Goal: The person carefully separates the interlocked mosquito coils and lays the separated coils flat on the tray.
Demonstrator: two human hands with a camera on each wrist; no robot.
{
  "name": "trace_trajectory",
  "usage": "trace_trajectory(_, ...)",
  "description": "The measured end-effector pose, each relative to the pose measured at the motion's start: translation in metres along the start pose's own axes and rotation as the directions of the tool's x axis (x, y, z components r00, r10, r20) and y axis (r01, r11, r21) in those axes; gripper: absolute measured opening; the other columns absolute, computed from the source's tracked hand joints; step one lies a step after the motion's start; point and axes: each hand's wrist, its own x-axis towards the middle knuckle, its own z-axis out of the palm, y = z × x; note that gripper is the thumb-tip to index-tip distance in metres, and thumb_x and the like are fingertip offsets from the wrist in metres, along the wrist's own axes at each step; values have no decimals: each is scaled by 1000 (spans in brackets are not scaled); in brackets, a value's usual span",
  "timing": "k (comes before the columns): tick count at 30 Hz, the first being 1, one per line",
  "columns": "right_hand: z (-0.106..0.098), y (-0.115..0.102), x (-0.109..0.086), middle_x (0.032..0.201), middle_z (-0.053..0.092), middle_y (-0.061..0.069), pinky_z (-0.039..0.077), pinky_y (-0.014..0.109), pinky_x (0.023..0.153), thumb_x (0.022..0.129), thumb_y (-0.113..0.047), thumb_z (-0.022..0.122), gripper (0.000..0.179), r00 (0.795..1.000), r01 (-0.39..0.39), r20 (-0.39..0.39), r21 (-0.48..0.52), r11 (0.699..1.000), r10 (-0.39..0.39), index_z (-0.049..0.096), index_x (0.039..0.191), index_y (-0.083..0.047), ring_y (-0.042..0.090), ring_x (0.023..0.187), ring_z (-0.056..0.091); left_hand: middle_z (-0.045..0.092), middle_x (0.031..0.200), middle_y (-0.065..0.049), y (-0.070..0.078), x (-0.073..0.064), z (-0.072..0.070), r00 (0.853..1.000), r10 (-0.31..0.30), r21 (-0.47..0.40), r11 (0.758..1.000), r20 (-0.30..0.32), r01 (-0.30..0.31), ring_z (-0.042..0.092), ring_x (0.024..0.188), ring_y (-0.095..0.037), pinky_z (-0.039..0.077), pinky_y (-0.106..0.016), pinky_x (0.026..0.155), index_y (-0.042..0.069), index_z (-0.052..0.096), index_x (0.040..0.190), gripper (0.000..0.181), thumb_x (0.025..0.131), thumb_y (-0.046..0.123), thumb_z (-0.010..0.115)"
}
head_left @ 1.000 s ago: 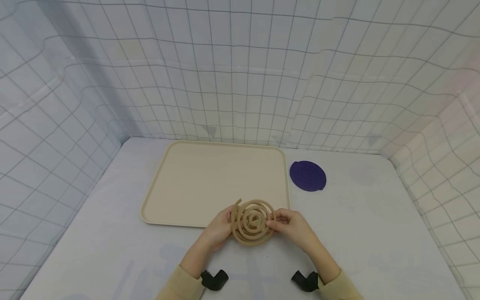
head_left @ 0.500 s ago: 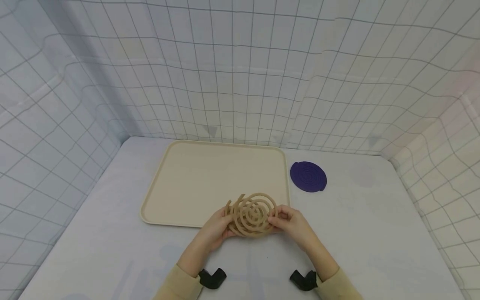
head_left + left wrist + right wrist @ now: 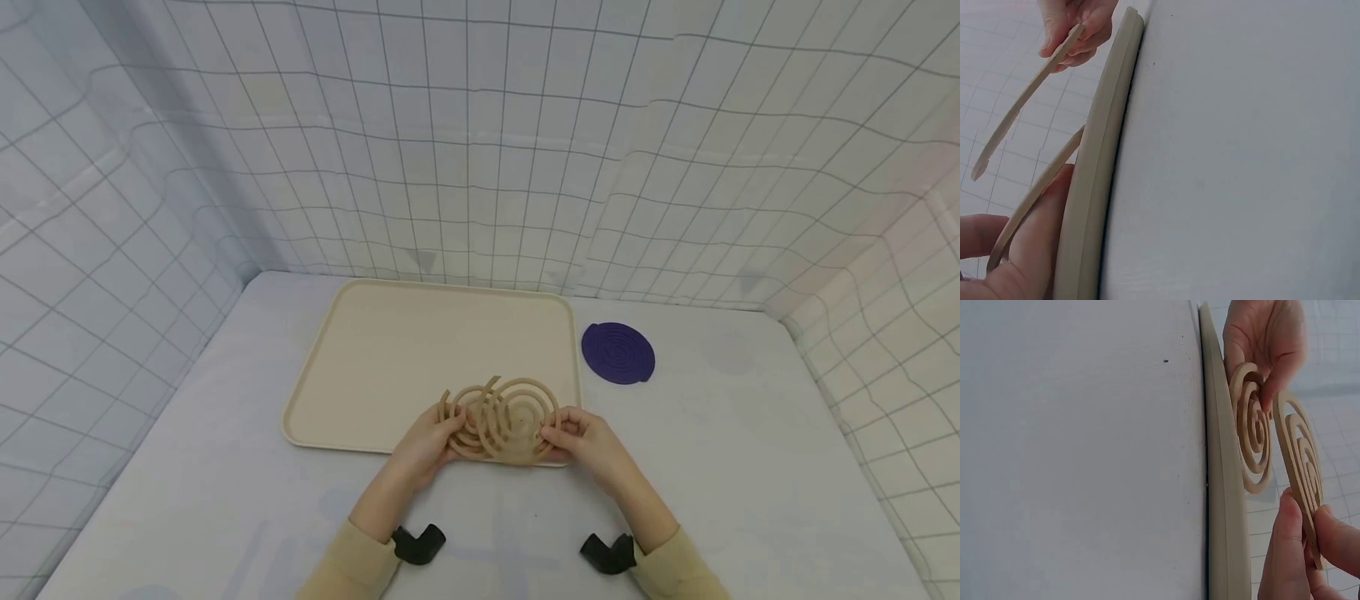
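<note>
Clock read from the head view, 12 being the far side.

Left hand [image 3: 422,443]: thumb and fingers pinch the left tan spiral [image 3: 1252,431] at its 9 o'clock edge, thumb uppermost. Loose tail of this coil points to about 10–11 o'clock. Right tan spiral [image 3: 522,421] overlaps it in the head view; left wrist view shows the right piece held higher, a gap between the two strips. Right hand [image 3: 596,450] pinches that piece between thumb and fingers at 3 to 4 o'clock; its free tail points to 11. Both pieces tilted, held just over the near rim of the tray. Contact between left piece and tray: cannot tell.

Cream tray [image 3: 427,350]: rectangular, rounded corners, low raised rim, flat plain floor. Hands and spirals cover its 5 o'clock part. Purple disc [image 3: 618,353] lies flat outside it, at the tray's 3 o'clock, just beside the rim; spiral pattern on its face, small tabs at 10 and 4.

Pale sleeves [image 3: 678,562] enter from 7 and 5 o'clock, a black wrist fitting [image 3: 420,545] on the left and a matching black piece [image 3: 609,554] on the right. White tabletop [image 3: 742,467], faint bluish prints at 7 o'clock. White grid-lined sheeting [image 3: 480,167] stands at 9, 12 and 3, pinkish towards 2.
</note>
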Motion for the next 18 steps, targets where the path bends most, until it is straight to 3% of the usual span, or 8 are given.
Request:
trace_trajectory(3, -3, 0, 2, 85, 73, 0, 59, 26, 76, 93, -3, 63, 21, 1000, -4, -5, -6, 1000, 4, 57, 105, 12, 9, 79, 70, 61, 109, -15, 1, 2, -2, 999, 20, 80, 997, -51, -16, 64, 92, -14, 56, -26, 78, -9, 46, 119, 22, 103, 6, 44)
trace_trajectory(5, -4, -1, 3, 86, 73, 2, 59, 26, 76, 94, -3, 63, 23, 1000, -8, -9, -5, 1000, 8, 56, 107, 14, 9, 79, 71, 62, 107, -17, 3, 3, -5, 992, 58, 223, 974, -108, -33, 62, 90, -15, 54, -25, 75, -9, 48, 118, 23, 101, 7, 50)
trace_trajectory(7, -6, -1, 3, 87, 74, 5, 59, 26, 77, 94, -3, 63, 26, 1000, -8, -5, -4, 1000, 8, 55, 109, 15, 9, 79, 71, 63, 107, -18, 5, 3, -9, 982, 95, 382, 924, -166, -25, 60, 90, -18, 51, -27, 74, -7, 51, 118, 26, 98, 10, 57)
trace_trajectory(11, -10, -2, 4, 90, 73, 9, 59, 27, 78, 95, -4, 62, 28, 1000, -3, 11, -1, 1000, 3, 52, 110, 18, 10, 80, 71, 65, 106, -19, 8, 1, -16, 954, 182, 628, 778, -237, 7, 60, 91, -24, 49, -34, 75, -4, 56, 117, 32, 93, 14, 66)
trace_trajectory(15, -13, 0, 6, 89, 73, 7, 59, 26, 78, 95, -4, 62, 26, 1000, -15, 9, 2, 1000, 15, 54, 110, 16, 9, 81, 71, 67, 100, -17, 12, -1, -21, 941, 227, 723, 690, -252, 27, 61, 86, -24, 50, -39, 74, -3, 58, 117, 36, 89, 13, 72)
trace_trajectory(18, -14, 1, 8, 88, 74, 5, 59, 26, 78, 95, -4, 62, 27, 1000, -27, 5, 8, 1000, 27, 54, 111, 16, 10, 80, 71, 66, 93, -15, 13, -1, -23, 936, 243, 758, 651, -254, 37, 59, 79, -22, 50, -37, 69, -4, 59, 116, 38, 87, 13, 74)
